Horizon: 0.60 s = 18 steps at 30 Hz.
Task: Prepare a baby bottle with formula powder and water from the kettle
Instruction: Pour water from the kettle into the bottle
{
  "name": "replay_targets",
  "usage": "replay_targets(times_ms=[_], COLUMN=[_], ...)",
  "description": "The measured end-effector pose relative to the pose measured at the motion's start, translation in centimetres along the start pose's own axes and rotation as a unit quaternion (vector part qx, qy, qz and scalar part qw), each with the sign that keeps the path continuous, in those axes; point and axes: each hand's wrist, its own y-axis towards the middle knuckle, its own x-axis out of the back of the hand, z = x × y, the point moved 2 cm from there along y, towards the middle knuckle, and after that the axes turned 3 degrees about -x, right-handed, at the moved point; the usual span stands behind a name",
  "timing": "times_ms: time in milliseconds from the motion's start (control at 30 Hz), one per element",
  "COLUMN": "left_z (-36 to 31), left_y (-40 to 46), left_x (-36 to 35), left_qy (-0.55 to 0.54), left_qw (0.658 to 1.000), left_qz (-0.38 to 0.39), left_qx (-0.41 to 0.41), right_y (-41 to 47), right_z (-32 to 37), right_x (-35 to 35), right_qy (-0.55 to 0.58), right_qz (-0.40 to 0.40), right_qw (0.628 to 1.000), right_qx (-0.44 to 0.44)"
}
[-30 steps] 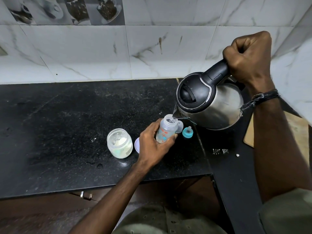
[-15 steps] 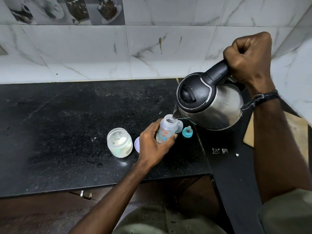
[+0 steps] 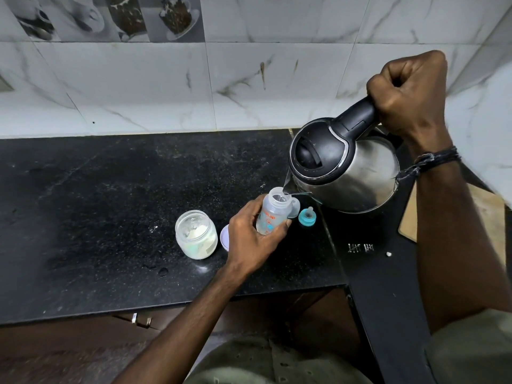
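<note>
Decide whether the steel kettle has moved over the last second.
No. The steel kettle remains tilted over the clear baby bottle, unchanged against the white tally marks on the black counter.

Wooden board (image 3: 491, 214) lies beside the black countertop (image 3: 97, 203).

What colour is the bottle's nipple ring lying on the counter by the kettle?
Teal blue, with a pale nipple; the nipple ring shows clearly in the head view.

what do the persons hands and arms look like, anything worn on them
Both forearms are bare, with no sleeves showing. The right hand has a dark braided cord bracelet with frayed threads at the wrist. The left hand wears no ring, watch or band that can be seen.
</note>
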Motion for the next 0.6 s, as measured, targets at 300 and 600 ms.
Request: replay_targets(times_ms=[300, 600], left_z=[0.00, -0.03], left_y=[-0.06, -0.09], left_x=[-0.09, -0.02], left_qy=[-0.016, -0.010], left_qw=[1.000, 1.000], left_qz=[-0.006, -0.010], left_qx=[0.004, 0.000], right_y=[-0.20, -0.09], right_z=[0.12, 0.36], right_x=[0.02, -0.07], right_qy=[0.008, 0.008], right_qz=[-0.003, -0.004], right_qw=[1.000, 1.000], right_qx=[0.006, 0.006])
